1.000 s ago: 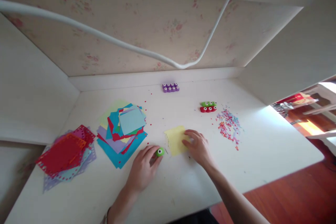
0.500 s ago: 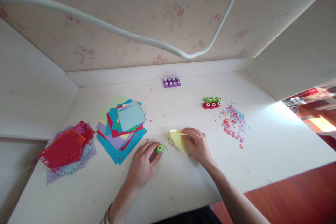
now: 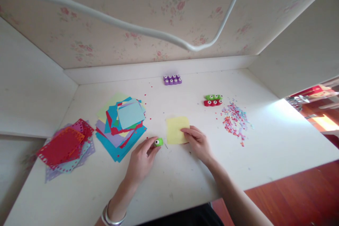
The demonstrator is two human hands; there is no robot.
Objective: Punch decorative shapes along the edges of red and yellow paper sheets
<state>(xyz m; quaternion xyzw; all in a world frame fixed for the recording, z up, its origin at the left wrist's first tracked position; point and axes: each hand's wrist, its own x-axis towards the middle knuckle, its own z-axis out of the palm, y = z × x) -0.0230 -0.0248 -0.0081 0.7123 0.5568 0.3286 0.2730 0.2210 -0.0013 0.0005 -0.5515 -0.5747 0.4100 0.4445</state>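
Note:
A small green craft punch [image 3: 159, 142] with a white button is pinched between the thumb and fingers of my left hand [image 3: 141, 159], low over the white table. My right hand [image 3: 198, 144] grips the right edge of a square sheet of yellow paper [image 3: 174, 130], thumb and fingers closed on it. The sheet faces me nearly flat, just right of the punch and apart from it. Whether it rests on the table I cannot tell.
Left lie a pile of coloured paper squares [image 3: 131, 114] and a stack of hole-edged sheets [image 3: 63, 146]. Purple punches [image 3: 172, 80] stand at the back; green punches [image 3: 214, 97] and red punches [image 3: 213, 102] sit right, beside scattered paper confetti [image 3: 234, 120].
The yellow paper has gone from curled and tilted to spread out flat in my right hand. In my left hand the punch has turned, its button now facing left.

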